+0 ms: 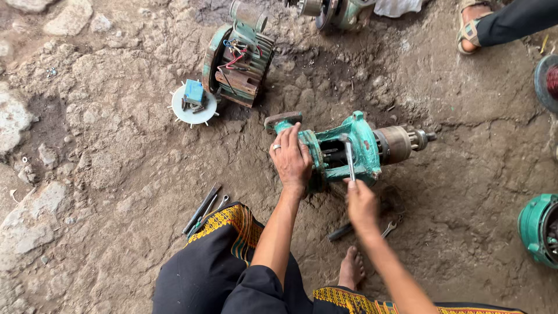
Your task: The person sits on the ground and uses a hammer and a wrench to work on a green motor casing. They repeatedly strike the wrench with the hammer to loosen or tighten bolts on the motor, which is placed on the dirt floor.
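Crosswise on the dirt lay the green pump motor housing (349,152), its long axis running left to right, while the left hand (290,160) pressed flat on its left end and the right hand (361,202) gripped an upright metal tool (349,160) set into its middle opening

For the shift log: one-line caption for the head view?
Left hand steadies a green motor housing on dirt ground while right hand works a metal tool into it.
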